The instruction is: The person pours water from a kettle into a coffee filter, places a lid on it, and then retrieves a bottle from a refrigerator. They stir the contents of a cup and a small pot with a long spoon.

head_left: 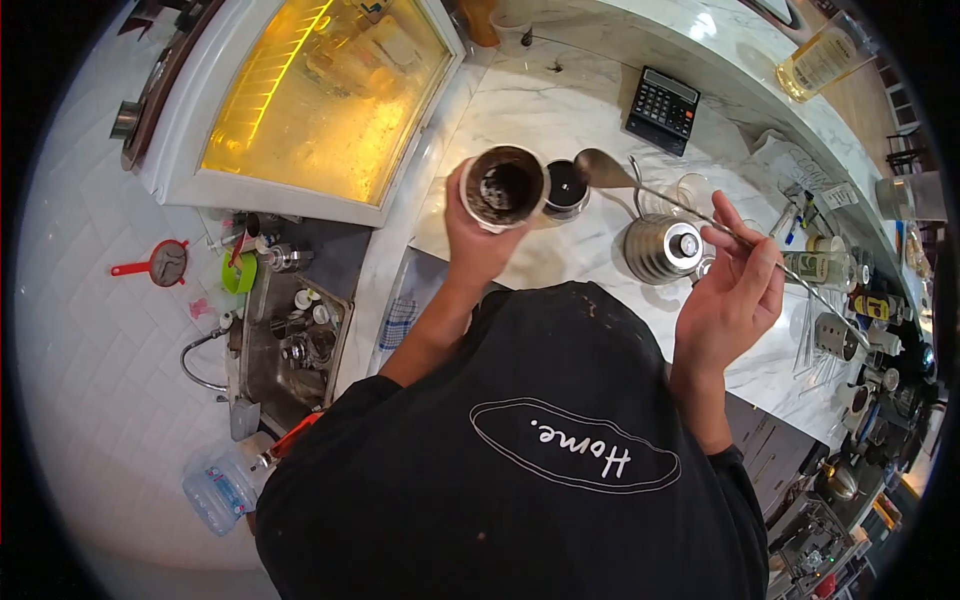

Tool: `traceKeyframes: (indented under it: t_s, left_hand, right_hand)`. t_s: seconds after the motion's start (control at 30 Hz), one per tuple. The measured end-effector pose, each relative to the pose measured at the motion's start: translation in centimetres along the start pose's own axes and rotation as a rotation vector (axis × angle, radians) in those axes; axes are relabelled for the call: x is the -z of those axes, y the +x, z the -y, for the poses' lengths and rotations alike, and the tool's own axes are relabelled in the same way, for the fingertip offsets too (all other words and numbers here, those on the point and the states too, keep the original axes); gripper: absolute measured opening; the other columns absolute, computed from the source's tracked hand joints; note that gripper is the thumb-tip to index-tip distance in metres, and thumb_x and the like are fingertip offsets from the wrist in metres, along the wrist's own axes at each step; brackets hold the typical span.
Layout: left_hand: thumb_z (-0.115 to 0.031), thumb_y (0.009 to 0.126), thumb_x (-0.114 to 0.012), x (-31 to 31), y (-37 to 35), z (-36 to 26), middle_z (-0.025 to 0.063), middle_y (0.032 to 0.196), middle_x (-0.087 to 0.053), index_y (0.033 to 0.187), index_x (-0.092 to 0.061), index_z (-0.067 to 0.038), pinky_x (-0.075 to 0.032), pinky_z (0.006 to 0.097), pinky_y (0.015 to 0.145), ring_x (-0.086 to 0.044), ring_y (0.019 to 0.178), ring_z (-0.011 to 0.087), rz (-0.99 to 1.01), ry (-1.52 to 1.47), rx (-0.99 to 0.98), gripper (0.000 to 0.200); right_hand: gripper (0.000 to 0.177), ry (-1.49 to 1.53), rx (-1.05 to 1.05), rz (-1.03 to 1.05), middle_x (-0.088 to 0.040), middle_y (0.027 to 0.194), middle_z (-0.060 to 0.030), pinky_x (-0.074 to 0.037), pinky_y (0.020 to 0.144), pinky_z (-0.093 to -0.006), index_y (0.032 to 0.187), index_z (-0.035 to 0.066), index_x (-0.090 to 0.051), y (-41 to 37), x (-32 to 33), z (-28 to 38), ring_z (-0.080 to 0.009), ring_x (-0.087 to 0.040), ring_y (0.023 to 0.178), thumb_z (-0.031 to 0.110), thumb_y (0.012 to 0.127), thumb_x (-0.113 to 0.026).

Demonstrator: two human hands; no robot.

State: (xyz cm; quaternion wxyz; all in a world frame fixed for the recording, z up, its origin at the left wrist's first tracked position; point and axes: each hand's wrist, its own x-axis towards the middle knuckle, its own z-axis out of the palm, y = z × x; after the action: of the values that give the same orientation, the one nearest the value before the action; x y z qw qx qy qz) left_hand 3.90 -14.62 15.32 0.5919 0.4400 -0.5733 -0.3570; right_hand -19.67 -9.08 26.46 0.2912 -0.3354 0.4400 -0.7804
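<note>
"Currently, what does the left hand hold?"

"I read the left hand as clenched around a white cup with dark residue inside. The cup is held above the marble counter, toward its left edge."

"And the right hand?"

"I see the right hand pinching a long spoon by the handle. The spoon's bowl is near the cup, just beside a small dark jar. A steel kettle stands on the counter between the two hands, and a calculator lies near the far edge."
</note>
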Motion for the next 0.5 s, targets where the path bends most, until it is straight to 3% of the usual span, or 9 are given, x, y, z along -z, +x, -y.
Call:
traceKeyframes:
  t_s: [0.03, 0.17, 0.27, 0.37, 0.47, 0.5]
  left_hand:
    - [0.003, 0.073, -0.088, 0.4, 0.3, 0.2, 0.014, 0.129, -0.058, 0.139, -0.04, 0.0, -0.052, 0.0346, 0.102, -0.062, 0.117, 0.0203, -0.042, -0.003, 0.035, 0.082]
    - [-0.009, 0.073, -0.091, 2.7, 1.4, 4.7, 0.0142, 0.125, -0.062, 0.137, -0.044, 0.0, -0.051, 0.0367, 0.099, -0.063, 0.115, 0.022, -0.129, 0.14, 0.096, 0.08]
    - [-0.019, 0.071, -0.094, 3.6, 2.3, 7.9, 0.0157, 0.127, -0.062, 0.134, -0.05, -0.002, -0.049, 0.0405, 0.1, -0.062, 0.118, 0.0273, -0.084, 0.303, 0.175, 0.078]
    - [-0.025, 0.069, -0.094, 3.4, 3.4, 11.7, 0.0165, 0.126, -0.063, 0.13, -0.055, -0.003, -0.047, 0.0442, 0.1, -0.061, 0.119, 0.0318, -0.065, 0.42, 0.208, 0.076]
    - [-0.026, 0.067, -0.095, 2.8, 5.0, 14.5, 0.0179, 0.12, -0.065, 0.128, -0.057, -0.004, -0.048, 0.0461, 0.098, -0.061, 0.113, 0.0355, -0.02, 0.406, 0.232, 0.074]
    - [-0.026, 0.067, -0.095, 2.3, 5.7, 14.6, 0.0182, 0.119, -0.066, 0.127, -0.058, -0.004, -0.048, 0.0462, 0.098, -0.061, 0.113, 0.036, 0.009, 0.378, 0.242, 0.074]
  right_hand:
    - [0.036, -0.016, -0.053, 0.001, -0.071, 0.115, -0.0252, -0.057, 0.086, -0.0351, 0.103, -0.007, -0.061, 0.3, 0.4, -0.1, -0.0272, -0.073, 0.099, 0.021, 0.112, -0.041]
    - [0.035, -0.248, -0.12, 0.041, -0.074, 0.116, -0.0182, -0.051, 0.086, -0.0277, 0.105, -0.005, -0.066, 0.6, 1.7, -3.8, -0.0163, -0.073, 0.095, 0.022, 0.111, -0.044]
    - [0.035, -0.447, -0.078, 0.144, -0.075, 0.115, -0.0155, -0.052, 0.088, -0.0327, 0.109, -0.006, -0.068, 0.2, 1.6, -6.7, -0.0172, -0.073, 0.096, 0.02, 0.111, -0.044]
    - [0.036, -0.449, -0.084, 0.212, -0.075, 0.114, -0.0151, -0.052, 0.091, -0.0346, 0.107, -0.006, -0.071, -0.6, 1.5, -10.0, -0.0201, -0.073, 0.101, 0.018, 0.11, -0.045]
    - [0.034, -0.62, -0.04, 0.347, -0.075, 0.113, -0.0158, -0.052, 0.093, -0.0356, 0.104, -0.005, -0.075, -0.7, 1.3, -11.2, -0.0256, -0.072, 0.106, 0.015, 0.108, -0.048]
    - [0.032, -0.674, 0.0, 0.39, -0.074, 0.112, -0.0176, -0.053, 0.092, -0.0365, 0.099, -0.002, -0.077, -0.7, 1.0, -11.3, -0.031, -0.071, 0.108, 0.012, 0.106, -0.05]
